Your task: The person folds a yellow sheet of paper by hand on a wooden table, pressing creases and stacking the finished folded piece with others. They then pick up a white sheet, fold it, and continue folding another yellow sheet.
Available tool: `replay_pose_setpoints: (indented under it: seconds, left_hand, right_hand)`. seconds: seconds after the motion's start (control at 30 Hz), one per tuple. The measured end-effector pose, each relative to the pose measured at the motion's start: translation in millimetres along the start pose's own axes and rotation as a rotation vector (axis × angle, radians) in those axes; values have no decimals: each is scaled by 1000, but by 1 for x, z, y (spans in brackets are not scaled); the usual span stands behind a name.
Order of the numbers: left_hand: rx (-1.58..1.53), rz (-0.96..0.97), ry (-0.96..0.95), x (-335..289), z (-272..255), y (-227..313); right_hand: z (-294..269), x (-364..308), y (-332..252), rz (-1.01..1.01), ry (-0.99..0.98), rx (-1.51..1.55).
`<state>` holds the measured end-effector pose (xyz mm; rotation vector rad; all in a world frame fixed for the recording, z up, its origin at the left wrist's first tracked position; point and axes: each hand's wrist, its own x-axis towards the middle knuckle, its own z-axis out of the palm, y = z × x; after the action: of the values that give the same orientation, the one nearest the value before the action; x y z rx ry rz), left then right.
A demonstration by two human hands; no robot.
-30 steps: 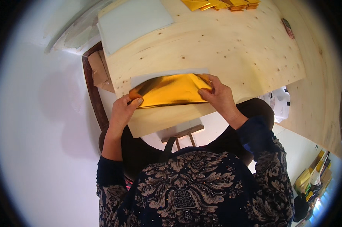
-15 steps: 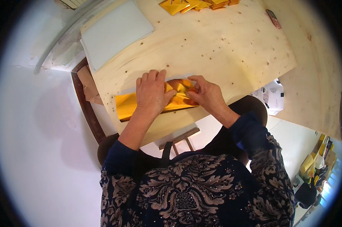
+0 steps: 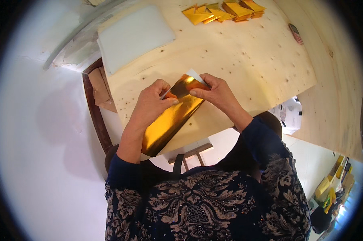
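A long strip of shiny gold foil paper (image 3: 171, 120) slants across the near part of the wooden table, its lower end by my left forearm. White backing shows at its far tip. My left hand (image 3: 152, 100) pinches the strip's left edge between thumb and curled fingers. On the opposite edge, my right hand (image 3: 215, 91) grips the far end, thumb on top and fingers underneath. The fingers below the paper are partly hidden.
Folded gold paper pieces (image 3: 237, 11) lie in overlapping piles at the table's far edge. White sheets (image 3: 135, 38) are stacked at the far left of the wooden table (image 3: 229, 64). A small mobile phone (image 3: 296, 34) rests at the far right. Brown cardboard (image 3: 101, 89) leans beside the left edge.
The gold strip has turned from lying nearly crosswise to a steep slant, its far end now up and right. My left hand has gone from lying over it to pinching its edge.
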<state>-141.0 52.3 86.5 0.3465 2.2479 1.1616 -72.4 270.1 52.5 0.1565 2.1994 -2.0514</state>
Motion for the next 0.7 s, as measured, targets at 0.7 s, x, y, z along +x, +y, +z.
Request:
replay_pose_setpoints:
  seconds: [0.7]
  left_hand:
    - [22,358,312,-26,-34,26]
  right_hand:
    - [29,11,-17,-155,-55,34]
